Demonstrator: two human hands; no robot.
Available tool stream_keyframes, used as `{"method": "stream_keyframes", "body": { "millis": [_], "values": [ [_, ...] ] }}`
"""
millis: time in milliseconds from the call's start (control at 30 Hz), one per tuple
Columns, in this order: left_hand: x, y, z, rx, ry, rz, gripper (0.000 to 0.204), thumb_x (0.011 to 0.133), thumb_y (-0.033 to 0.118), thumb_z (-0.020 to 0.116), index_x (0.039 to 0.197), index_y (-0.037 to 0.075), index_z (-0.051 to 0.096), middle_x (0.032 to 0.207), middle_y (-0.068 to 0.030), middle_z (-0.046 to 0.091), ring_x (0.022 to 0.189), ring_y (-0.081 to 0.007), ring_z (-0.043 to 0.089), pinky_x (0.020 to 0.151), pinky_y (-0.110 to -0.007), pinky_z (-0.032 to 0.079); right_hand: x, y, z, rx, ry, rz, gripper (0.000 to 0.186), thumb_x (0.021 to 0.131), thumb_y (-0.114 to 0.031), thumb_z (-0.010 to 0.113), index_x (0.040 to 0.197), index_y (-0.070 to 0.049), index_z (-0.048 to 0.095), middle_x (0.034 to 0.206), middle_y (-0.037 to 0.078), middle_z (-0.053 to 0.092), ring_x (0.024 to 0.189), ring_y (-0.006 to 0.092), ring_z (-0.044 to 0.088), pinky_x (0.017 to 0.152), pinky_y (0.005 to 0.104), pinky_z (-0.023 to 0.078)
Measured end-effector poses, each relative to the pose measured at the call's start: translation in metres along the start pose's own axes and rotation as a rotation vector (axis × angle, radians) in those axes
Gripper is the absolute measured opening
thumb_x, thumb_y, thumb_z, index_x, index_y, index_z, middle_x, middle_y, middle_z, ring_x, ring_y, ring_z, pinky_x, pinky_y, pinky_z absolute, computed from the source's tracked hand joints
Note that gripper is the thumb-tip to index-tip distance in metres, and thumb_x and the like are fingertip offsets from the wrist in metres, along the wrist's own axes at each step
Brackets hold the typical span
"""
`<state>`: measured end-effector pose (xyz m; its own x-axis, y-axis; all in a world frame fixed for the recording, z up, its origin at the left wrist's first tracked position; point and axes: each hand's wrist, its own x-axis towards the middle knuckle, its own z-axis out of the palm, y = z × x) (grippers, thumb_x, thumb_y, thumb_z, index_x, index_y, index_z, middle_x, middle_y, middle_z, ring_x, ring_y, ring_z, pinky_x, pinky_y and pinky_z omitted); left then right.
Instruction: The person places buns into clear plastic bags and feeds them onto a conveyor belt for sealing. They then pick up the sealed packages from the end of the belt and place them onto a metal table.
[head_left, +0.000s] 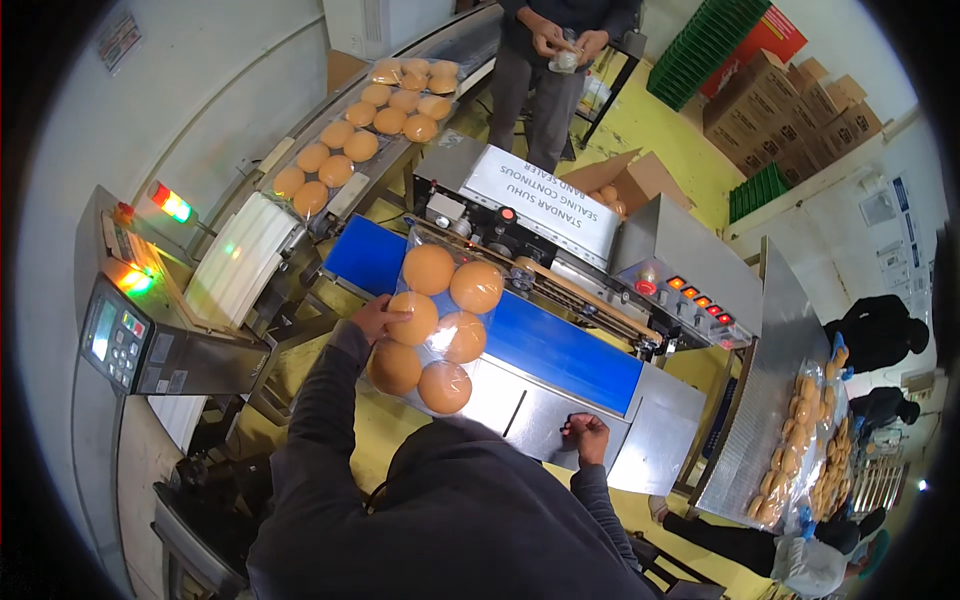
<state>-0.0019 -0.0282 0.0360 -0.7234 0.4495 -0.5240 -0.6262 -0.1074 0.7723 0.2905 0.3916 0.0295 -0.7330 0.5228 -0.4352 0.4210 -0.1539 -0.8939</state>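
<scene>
A clear plastic bag of several round brown buns (428, 318) lies at the sealing machine, its far edge along the machine's sealing track and its near part over the blue belt and metal plate. My left hand (378, 320) grips the bag's left side, fingers on the film beside a bun. My right hand (590, 437) is curled closed above the silver metal plate (530, 415), apart from the bag, with nothing visible in it. The band sealer (540, 205), a steel box with a row of lit orange switches, stands just beyond the blue belt (570, 350).
More bagged buns (360, 145) ride a conveyor at the far left. A control panel (115, 330) with a screen stands left. At right, a steel table (735, 400) carries many buns, with people beside it. Another person (550, 80) stands across. Cartons (790, 115) and green crates (710, 50) are behind.
</scene>
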Motion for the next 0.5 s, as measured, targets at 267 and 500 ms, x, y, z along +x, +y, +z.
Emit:
{"method": "stream_keyframes", "body": {
  "millis": [267,500],
  "values": [
    [-0.009,-0.022,0.018,-0.232,0.124,0.117,0.049,0.076,0.011,0.075,0.117,0.002,0.051,0.106,-0.0122,0.062,0.091,-0.0249,0.066,0.075,-0.042,0.058,0.017,-0.012,0.043,-0.038,-0.211,0.001,0.005,0.084,-0.001,0.062,0.084,0.003,0.061,0.076,0.012,0.065,0.062,0.0175,0.063,0.059,0.0284,0.054],
    [-0.115,-0.060,0.023,0.014,0.368,0.763,0.042,0.078,0.008,0.070,0.115,0.001,0.053,0.103,-0.0117,0.063,0.091,-0.0245,0.065,0.076,-0.041,0.057,0.035,-0.030,0.107,-0.124,-0.508,-0.049,0.002,0.084,0.000,0.062,0.084,0.002,0.061,0.077,0.012,0.065,0.066,0.0184,0.064,0.063,0.0295,0.054]
  ]
}}
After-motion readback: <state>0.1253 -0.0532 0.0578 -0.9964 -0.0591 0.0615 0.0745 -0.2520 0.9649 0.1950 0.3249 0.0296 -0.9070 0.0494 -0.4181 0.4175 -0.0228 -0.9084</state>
